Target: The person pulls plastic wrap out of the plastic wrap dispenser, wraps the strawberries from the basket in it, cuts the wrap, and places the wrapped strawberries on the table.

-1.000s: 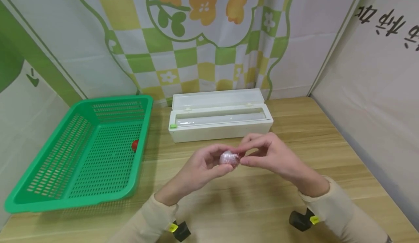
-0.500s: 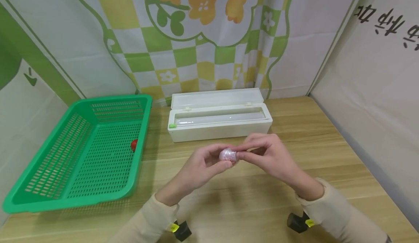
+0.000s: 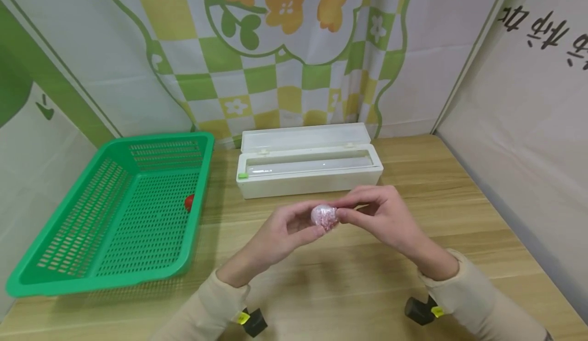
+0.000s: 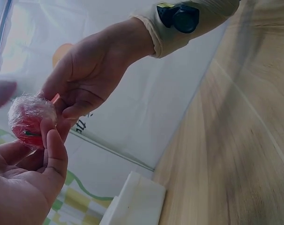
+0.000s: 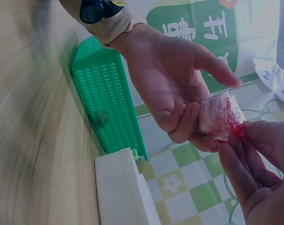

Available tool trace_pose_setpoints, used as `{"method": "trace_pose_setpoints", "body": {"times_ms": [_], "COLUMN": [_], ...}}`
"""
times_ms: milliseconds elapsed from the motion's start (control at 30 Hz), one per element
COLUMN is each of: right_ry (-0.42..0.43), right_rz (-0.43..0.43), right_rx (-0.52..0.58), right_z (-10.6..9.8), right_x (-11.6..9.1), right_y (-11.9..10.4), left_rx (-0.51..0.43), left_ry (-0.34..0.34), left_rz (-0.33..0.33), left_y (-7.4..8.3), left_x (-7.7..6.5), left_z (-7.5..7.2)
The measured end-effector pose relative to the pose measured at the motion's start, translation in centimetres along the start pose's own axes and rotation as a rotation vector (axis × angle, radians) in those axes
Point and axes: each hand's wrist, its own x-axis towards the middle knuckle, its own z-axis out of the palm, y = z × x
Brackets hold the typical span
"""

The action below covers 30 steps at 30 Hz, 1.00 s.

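A small round red thing wrapped in crinkled clear cling film (image 3: 324, 217) is held up over the table between both hands. A green spot shows through the film in the left wrist view. My left hand (image 3: 282, 231) grips it from the left with curled fingers, its thumb along the near side. On the other side my right hand (image 3: 383, 216) pinches its right end between thumb and fingertips. A red bit (image 5: 237, 131) shows at those fingertips in the right wrist view. Behind the hands stands a white cling film dispenser box (image 3: 310, 184), lid raised, film roll visible through its window.
A green perforated plastic basket (image 3: 199, 213) stands at the left, with a red round thing (image 3: 189, 202) inside by its right wall. The wooden table (image 3: 459, 218) meets a patterned curtain (image 3: 294, 91) at the back and a printed cloth wall (image 3: 519, 116) at the right.
The wrapped thing has turned a little in the fingers, and its red speckled side now shows more. The right fingers shifted slightly at its end; the left hand has barely moved.
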Motion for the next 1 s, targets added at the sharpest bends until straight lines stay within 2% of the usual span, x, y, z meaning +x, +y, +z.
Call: {"method": "trace_pose_setpoints", "body": {"times_ms": [200,467,667,800,900,1000], "right_ry": [-0.016,-0.029,0.027,0.04,0.034,-0.006], "right_rz": [0.014,0.055,0.026,0.011,0.021,0.035], "right_rx": [-0.017,0.026,-0.017,-0.016,-0.009,0.002], "right_z": [0.0,0.1,0.6,0.7,0.8,0.7], "right_x": [0.0,-0.3,-0.6,-0.9,-1.0,-1.1], "right_y": [0.2,0.5,0.7,0.9,0.9,1.0], "left_rx": [-0.004,0.03,0.128,0.196,0.263,0.326], "left_ry": [-0.002,-0.034,-0.042,-0.011,0.006,0.007], "left_rz": [-0.01,0.033,0.023,0.038,0.055,0.071], "left_y": [0.0,-0.5,-0.6,-0.8,-0.8,-0.7], "left_x": [0.2,0.3,0.1,0.1,0.1,0.1], "left_z": [0.1,0.2,0.3,0.6,0.8,0.9]}}
